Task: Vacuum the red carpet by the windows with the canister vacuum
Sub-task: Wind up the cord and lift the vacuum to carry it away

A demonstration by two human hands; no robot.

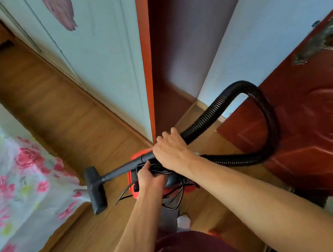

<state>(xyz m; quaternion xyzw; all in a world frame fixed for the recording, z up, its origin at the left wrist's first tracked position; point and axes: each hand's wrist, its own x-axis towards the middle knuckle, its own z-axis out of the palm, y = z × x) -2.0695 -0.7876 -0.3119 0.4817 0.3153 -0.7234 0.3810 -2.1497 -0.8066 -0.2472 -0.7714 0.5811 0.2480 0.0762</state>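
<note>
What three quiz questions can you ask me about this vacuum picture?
1. True or false: the floor head is on a red carpet.
2. What does the right hand grip? A: a flowery sheet. B: the wand, where the hose joins it. C: a door knob.
3. Fill in: the left hand holds the top of the ____ canister.
Key: 1 false; 2 B; 3 red.

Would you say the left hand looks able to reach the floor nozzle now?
Probably not without letting go: the left hand grips the canister, and the floor nozzle sits at the far end of the wand.
</note>
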